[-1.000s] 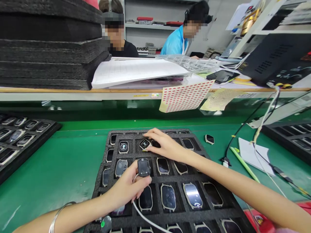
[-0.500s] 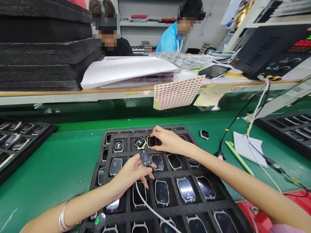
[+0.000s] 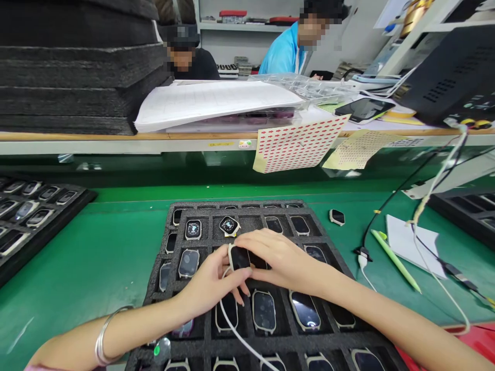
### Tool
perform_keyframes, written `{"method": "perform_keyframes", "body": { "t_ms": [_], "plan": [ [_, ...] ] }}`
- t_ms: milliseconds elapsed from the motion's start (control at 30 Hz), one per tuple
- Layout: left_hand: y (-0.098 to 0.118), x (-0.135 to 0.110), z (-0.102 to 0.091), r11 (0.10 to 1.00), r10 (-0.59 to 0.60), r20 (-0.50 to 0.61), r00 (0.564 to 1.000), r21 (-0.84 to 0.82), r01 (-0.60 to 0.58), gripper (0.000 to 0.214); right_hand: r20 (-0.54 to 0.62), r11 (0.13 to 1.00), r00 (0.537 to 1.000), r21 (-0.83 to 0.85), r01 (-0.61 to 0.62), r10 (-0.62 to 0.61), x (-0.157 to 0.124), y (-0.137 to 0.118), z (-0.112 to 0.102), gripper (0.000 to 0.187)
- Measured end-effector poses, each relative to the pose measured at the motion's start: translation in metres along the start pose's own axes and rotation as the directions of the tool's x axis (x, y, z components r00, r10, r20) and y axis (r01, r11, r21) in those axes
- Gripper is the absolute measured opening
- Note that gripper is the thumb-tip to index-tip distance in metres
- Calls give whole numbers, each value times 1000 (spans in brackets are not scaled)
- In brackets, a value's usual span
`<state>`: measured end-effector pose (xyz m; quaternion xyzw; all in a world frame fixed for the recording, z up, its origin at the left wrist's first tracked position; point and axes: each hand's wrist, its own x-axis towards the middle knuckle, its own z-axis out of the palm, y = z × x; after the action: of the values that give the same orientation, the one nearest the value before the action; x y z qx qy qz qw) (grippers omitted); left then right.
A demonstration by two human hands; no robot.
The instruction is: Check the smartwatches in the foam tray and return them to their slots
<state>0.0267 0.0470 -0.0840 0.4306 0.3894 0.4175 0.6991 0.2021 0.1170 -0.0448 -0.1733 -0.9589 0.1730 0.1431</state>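
Over the black foam tray (image 3: 207,322), my two hands meet at a smartwatch (image 3: 240,257) with a dark screen. My right hand (image 3: 280,253) grips it from the right. In my left hand (image 3: 209,281) is a small black charger on a white cable (image 3: 244,341); the watch now covers the charger, and whether the two touch cannot be made out. Just behind the hands, a lit watch (image 3: 229,225) sits tilted on a bit of yellow. Another lit watch (image 3: 193,230) lies flat in its slot to the left. Several dark-screened watches fill other slots.
A loose watch (image 3: 336,217), a green pen (image 3: 396,262) and white paper (image 3: 413,242) lie on the right. More watch trays stand left (image 3: 83,198) and far right. Cables hang by the black power unit (image 3: 444,77). Two people sit beyond the shelf (image 3: 181,141).
My right hand has lifted a watch out of the back row and brought it nearer, onto or over the charger in my left hand. The view has shifted slightly.
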Motion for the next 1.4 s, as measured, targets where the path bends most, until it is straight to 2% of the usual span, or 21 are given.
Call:
{"method": "perform_keyframes", "body": {
  "t_ms": [67,167,233,333,400,467,567,633,700,867,1000,1133,1200,1300,1400],
  "plan": [
    [0,0,0,1000,1,-16,1000,6,-1,29,-9,999,999,-7,35,-35,0,-3,3,31],
    [1,0,-1,1000,-15,-32,999,-17,14,28,-32,1000,999,19,25,-25,2,-3,1,33],
    [3,0,-1,999,-34,-9,999,-27,34,27,12,991,999,128,37,-39,7,5,-6,35],
    [5,-2,-1,998,-49,17,999,-28,49,25,83,958,993,279,58,-84,22,27,-19,27],
    [6,-4,-1,998,-53,14,999,-22,53,24,107,979,993,198,36,-58,34,42,-24,30],
    [6,-5,-1,998,-59,16,998,-14,59,24,161,999,987,27,17,-21,46,53,-24,35],
    [6,-6,-1,998,-66,36,997,-10,66,23,260,989,965,-144,23,16,59,57,-18,35],
    [6,-7,-2,998,-66,42,997,-5,67,24,282,979,958,-203,2,57,66,53,-13,33],
    [6,-7,-2,998,-64,38,997,3,64,26,260,967,959,-250,-46,113,70,47,-6,30],
    [6,-9,-2,998,-59,10,998,26,59,28,77,920,961,-318,-229,266,70,31,20,25],
    [6,-9,-1,998,-58,17,998,30,57,27,8,912,962,-322,-255,272,61,30,26,14],
    [6,-8,-1,997,-66,27,997,29,65,26,-59,912,964,-311,-266,261,60,36,27,19],
    [5,-8,-1,997,-69,19,997,32,68,27,-60,919,970,-310,-243,236,65,37,32,23],
    [6,-8,-1,998,-58,6,998,33,58,27,9,943,987,-298,-149,159,70,36,34,24],
    [7,-7,-2,998,-55,0,998,29,55,27,98,965,992,-256,-57,84,62,34,16,40]
  ]
}}
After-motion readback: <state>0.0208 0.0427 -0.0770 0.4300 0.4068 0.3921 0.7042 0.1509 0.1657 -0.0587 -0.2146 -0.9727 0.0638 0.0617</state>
